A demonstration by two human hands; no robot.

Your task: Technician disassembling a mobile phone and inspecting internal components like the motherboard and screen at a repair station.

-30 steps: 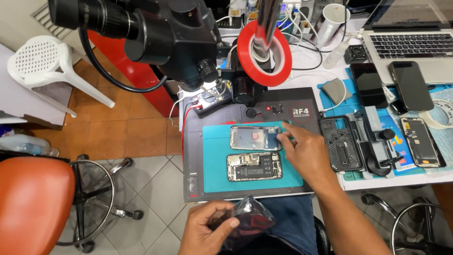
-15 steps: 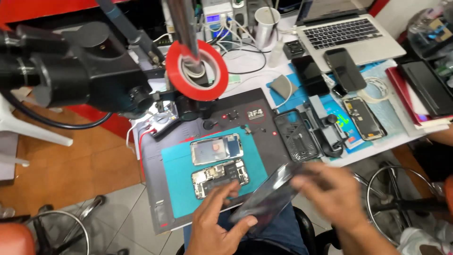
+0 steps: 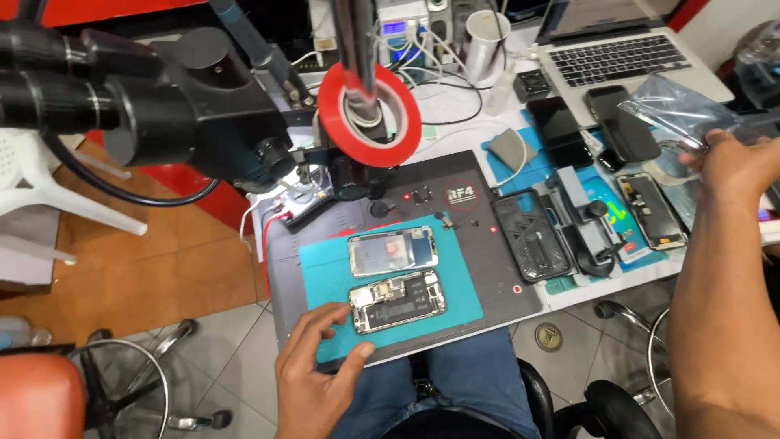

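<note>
My left hand (image 3: pixel 313 370) rests at the front edge of the teal work mat (image 3: pixel 325 272), fingers spread, thumb on the mat, holding nothing. Just right of its fingertips lies an opened phone body (image 3: pixel 398 302) with its insides showing. Behind that lies a detached phone screen (image 3: pixel 392 251). My right hand (image 3: pixel 731 167) is stretched far to the right over the desk, pinching a clear plastic bag (image 3: pixel 678 106) that hangs above several phones.
A black microscope head (image 3: pixel 162 114) hangs at the upper left, and a red tape roll (image 3: pixel 370 114) sits around its post. A black phone holder (image 3: pixel 536 236), dark phones (image 3: pixel 561 126), a laptop (image 3: pixel 626 57) and a white cup (image 3: pixel 485 41) fill the right and back.
My right hand has carried the plastic bag from in front of my lap up and far to the right. My left hand has let go of the bag and settled on the mat's front edge.
</note>
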